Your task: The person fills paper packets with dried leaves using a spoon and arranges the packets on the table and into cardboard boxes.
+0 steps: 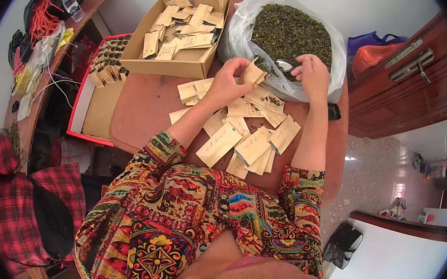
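Note:
My left hand pinches a small kraft paper packet, tilted, with its top end facing the bag. My right hand is closed on a metal spoon, whose shiny bowl shows at the front edge of the loose dried tea leaves. The leaves fill a clear plastic bag at the back of the table. Dark leaves show beside the packet's opening. Beneath both hands lie several flat paper packets, overlapping, with a few spilled leaves on top.
A cardboard box full of packets stands at the back left. Left of the table, a red-edged box holds rows of upright packets. A black object sits at the right edge. A wooden door stands at the right.

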Available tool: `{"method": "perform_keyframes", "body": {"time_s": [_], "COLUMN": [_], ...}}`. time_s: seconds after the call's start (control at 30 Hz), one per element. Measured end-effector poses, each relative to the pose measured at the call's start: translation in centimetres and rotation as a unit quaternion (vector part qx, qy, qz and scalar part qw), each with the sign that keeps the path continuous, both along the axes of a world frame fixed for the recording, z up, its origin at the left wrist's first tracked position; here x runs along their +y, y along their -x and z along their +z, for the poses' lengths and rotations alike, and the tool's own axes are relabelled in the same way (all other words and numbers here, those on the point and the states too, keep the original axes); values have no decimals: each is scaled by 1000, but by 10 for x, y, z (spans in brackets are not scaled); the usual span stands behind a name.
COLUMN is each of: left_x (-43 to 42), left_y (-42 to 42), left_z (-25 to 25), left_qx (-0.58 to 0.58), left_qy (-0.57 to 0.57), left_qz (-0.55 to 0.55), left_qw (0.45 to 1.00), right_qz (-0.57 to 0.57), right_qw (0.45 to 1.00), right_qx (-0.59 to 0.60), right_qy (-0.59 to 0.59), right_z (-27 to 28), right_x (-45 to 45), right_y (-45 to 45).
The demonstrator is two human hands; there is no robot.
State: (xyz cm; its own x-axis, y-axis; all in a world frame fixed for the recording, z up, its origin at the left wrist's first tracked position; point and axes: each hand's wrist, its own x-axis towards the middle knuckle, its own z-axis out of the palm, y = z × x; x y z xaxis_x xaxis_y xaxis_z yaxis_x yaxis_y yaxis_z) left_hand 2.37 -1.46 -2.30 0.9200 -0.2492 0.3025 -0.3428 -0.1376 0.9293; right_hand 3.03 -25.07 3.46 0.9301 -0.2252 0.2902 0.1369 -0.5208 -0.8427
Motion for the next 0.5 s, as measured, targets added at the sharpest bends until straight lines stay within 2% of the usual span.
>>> {"method": "perform_keyframes", "body": {"time_s": [0.17,0.33,0.43,0.5], "left_x": [1,1,1,2], "left_y": [-5,-9,-8,-6], "left_z": [-7,-12,-10,-5], "left_qx": [-29,-30,-21,-21], "left_qy": [-36,-30,-27,-29], "left_qz": [12,14,17,20], "left_qw": [999,999,999,999], "right_qz": [26,61,82,84], "right_qw": [987,975,986,995], "right_qx": [14,-9,-34,-59], "right_qy": [-159,-211,-138,-16], "right_z": [4,27,41,47], "right_x": [-14,-4,14,33], "right_y": [2,20,33,43]}}
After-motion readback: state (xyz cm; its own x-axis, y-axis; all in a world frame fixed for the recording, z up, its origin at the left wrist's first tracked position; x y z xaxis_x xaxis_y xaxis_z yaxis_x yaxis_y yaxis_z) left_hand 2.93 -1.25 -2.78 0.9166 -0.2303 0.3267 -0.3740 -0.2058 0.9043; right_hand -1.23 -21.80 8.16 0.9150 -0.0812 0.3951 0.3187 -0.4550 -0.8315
